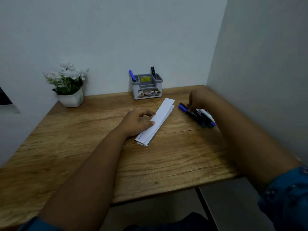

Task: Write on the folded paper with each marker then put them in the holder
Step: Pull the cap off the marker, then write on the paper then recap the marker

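Paper: folded paper (160, 120), a long white strip lying diagonally on the wooden table (166, 164), near the middle; faint blue writing shows at its near end.
Left hand: left hand (136, 121) rests on the left edge of the strip, fingers loosely extended over it, thumb lying flat on the paper; it presses rather than grips.
Right hand: right hand (200, 99) reaches down to the right of the paper, fingertips bent onto the blue-capped marker; the grip itself is blurred, so whether it pinches or only touches cannot be told.
Blue-capped marker: blue-capped marker (184, 108), dark barrel, lies on the table just right of the paper, cap pointing toward the wall.
Other markers: loose markers (205, 118), a small cluster lying side by side on the table just beside the blue-capped one, near the right wall; their number is unclear.
Holder: grey holder (147, 88), compartmented, stands at the back of the table against the wall, beyond the paper.
Holder contents: blue marker (132, 75) upright in the left compartment; black marker (153, 72) upright in the right compartment.
Plant: white flowers in a white pot (70, 99), back left corner of the table.
Sleeves: blue sleeves (286, 195) at both forearms.
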